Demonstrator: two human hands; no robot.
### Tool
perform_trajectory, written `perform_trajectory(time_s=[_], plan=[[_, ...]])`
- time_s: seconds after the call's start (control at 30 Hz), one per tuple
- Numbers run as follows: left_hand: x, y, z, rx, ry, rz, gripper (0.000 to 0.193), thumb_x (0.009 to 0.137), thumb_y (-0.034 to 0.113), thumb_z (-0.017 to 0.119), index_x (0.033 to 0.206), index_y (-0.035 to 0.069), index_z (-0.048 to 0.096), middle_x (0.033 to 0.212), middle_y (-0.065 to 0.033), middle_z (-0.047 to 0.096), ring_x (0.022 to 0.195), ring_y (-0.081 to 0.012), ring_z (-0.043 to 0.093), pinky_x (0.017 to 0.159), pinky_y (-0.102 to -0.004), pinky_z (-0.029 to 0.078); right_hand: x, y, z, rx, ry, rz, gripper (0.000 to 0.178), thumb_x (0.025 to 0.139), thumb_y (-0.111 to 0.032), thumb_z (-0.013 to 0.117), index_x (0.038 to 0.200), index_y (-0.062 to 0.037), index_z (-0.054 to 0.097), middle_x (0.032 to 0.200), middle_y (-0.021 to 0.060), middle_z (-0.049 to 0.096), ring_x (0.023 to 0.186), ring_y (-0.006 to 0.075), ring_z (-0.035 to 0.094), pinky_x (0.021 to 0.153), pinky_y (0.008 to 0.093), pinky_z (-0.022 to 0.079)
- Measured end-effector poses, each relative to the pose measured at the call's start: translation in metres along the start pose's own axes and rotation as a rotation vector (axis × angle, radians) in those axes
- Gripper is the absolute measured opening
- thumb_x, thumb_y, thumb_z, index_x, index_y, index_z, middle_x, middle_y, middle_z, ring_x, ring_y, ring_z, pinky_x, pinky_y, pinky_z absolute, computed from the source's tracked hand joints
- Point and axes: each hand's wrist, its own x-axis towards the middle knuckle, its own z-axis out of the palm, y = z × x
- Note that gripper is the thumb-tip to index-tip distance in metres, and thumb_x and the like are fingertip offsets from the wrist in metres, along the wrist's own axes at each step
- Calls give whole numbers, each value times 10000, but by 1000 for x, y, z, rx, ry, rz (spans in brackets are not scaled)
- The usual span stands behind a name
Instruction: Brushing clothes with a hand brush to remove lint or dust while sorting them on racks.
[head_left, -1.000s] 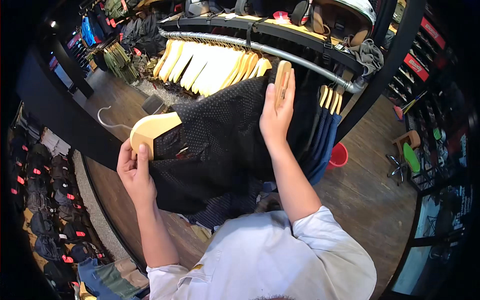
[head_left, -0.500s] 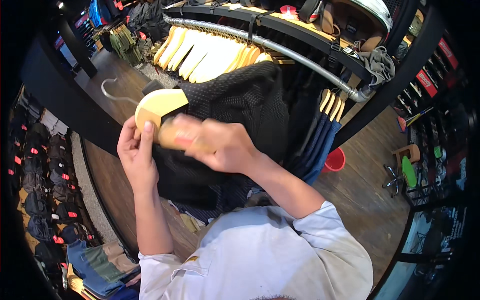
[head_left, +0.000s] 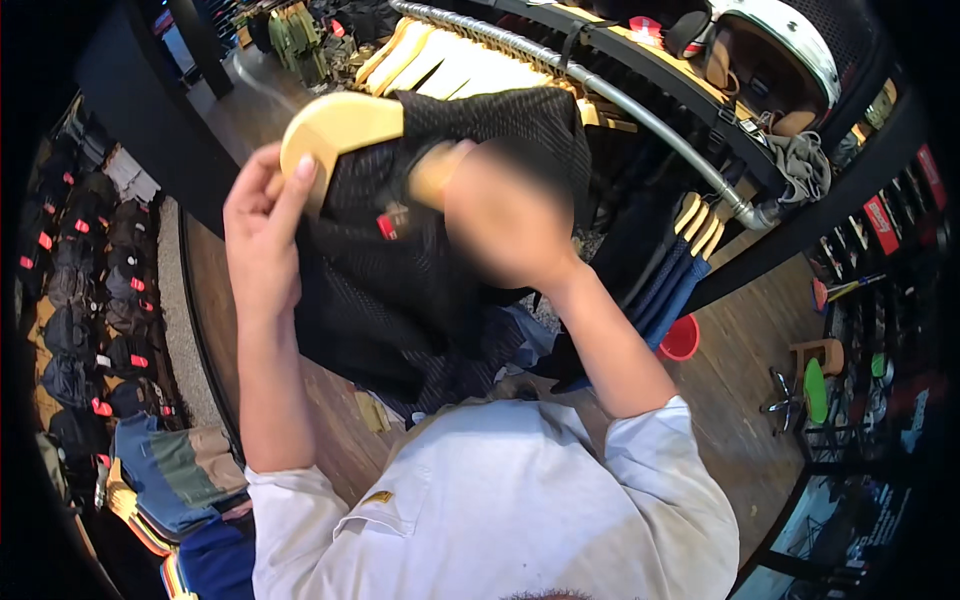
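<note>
A pale wooden clothes hanger (head_left: 365,118) is gripped near its curved top by my left hand (head_left: 268,225), thumb laid along the wood. Its metal hook, smeared by motion, points up and left. A black, finely patterned garment (head_left: 385,330) hangs over the hanger's exposed arm and spreads down in front of me. On its dark inner side sits a small red label (head_left: 387,226). My right hand (head_left: 510,215) is over the garment's right part, blurred. A yellowish patch shows at its fingers, and whether that is wood or fingertips I cannot tell.
Behind the garment runs a metal rail (head_left: 640,115) with several wooden hangers (head_left: 440,60). Blue jeans (head_left: 665,290) hang at its right end. A helmet (head_left: 785,50) rests on the shelf above. A red bucket (head_left: 680,338) stands on the floor; dark caps (head_left: 75,300) line the left wall.
My right hand has moved right and up, away from my left hand, uncovering the red label. The hanger has risen in view, still held in my left hand.
</note>
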Motion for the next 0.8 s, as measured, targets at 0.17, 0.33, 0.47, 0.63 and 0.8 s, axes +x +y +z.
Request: perform_trajectory(time_s=[0.17, 0.33, 0.47, 0.63, 0.8], plan=[[37, 11, -14, 51, -92, -14, 265, 1073, 204, 748, 1271, 31, 723, 1145, -24, 791, 1051, -67, 687, 994, -236, 485, 8, 50, 42, 64, 422, -660, 716, 964, -302, 832, 1585, -100, 539, 1342, 174, 747, 1169, 388, 768, 952, 460, 643], [59, 27, 9, 76, -283, -26, 279, 1058, 255, 754, 1252, 55, 735, 1146, 3, 768, 1104, -70, 655, 1037, -253, 456, 10, 15, 63, 51, 400, -575, 612, 916, -203, 774, 1441, -49, 502, 1165, 186, 758, 970, 419, 774, 794, 478, 640], [76, 31, 29, -92, -355, -102, 231, 1077, 239, 721, 1219, 58, 724, 1131, -21, 767, 1057, -103, 684, 971, -276, 510, 5, -27, 127, -264, 165, -622, 472, 928, -322, 824, 1287, -64, 658, 946, 149, 741, 794, 333, 761, 661, 420, 614], [94, 43, 31, -147, -274, -141, 123, 1084, 184, 707, 1132, 77, 667, 1026, -17, 721, 958, -98, 665, 879, -266, 537, 15, -15, 123, -140, 235, -910, 445, 938, -400, 818, 1276, -122, 742, 954, 110, 767, 804, 273, 766, 657, 389, 617], [104, 59, 41, -115, -359, -145, 150, 1084, 223, 718, 1145, 88, 697, 1052, 2, 703, 987, -87, 621, 929, -255, 485, 28, -32, 141, -260, 91, -775, 169, 1020, -270, 705, 1178, -209, 709, 842, 64, 639, 763, 256, 715, 576, 368, 591]])
